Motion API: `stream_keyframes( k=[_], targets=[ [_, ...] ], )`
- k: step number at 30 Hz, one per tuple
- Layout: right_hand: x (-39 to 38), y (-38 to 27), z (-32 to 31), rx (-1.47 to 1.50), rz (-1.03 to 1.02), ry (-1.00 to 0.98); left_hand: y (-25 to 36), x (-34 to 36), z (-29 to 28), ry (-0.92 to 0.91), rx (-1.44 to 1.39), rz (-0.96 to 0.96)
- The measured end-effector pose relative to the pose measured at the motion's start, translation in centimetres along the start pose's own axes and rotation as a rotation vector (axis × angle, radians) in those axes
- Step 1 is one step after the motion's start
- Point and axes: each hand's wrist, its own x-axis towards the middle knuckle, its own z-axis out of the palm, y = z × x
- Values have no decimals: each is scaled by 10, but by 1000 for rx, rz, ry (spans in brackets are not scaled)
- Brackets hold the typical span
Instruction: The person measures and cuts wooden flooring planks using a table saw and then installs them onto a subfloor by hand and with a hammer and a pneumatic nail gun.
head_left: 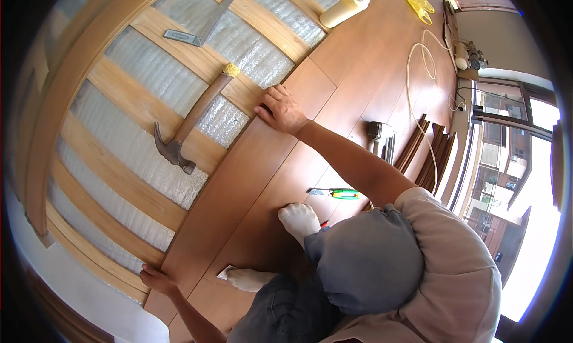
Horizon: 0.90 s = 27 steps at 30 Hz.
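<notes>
A reddish-brown floorboard (230,161) lies along the edge of the laid floor, beside the open wooden battens. At its far end my right hand (283,109) bends its fingers over the outer edge. My left hand (157,280) grips the board near its other end, at the lower left, with the fingertips at the edge. A claw hammer (197,113) with a wooden handle, yellow at its tip, rests across the battens near my right hand. Farther up lies a try square (203,28) with a metal blade.
Silvery foil sheeting (140,92) shows between the battens. On the floor are a pale squeeze bottle (345,10), yellow plastic bag (418,5), nail gun (381,134), stacked boards (427,152), green-handled tool (343,194) and pale air hose (412,92). My socked feet (300,220) stand close by.
</notes>
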Motion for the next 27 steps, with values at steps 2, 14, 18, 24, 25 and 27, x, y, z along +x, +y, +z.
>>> stream_keyframes(
  k=[2, 14, 18, 24, 25, 27],
  targets=[
    [5, 7, 1, -10, -26, 2, 12, 6, 3, -47, -11, -179],
    [4, 16, 4, -11, -48, 61, 64, -7, 13, 146, 119, -2],
    [12, 28, -4, -74, -34, 48, 134, -39, 21, 224, 37, 468],
    [20, 36, -12, -87, -29, 17, 184, -42, 34, -121, 56, 527],
    [22, 34, -13, -82, -7, -14, 183, -42, 34, -125, 62, 532],
    [22, 31, -14, -89, 15, -20, 180, -41, 33, -74, 95, 463]
  ],
)
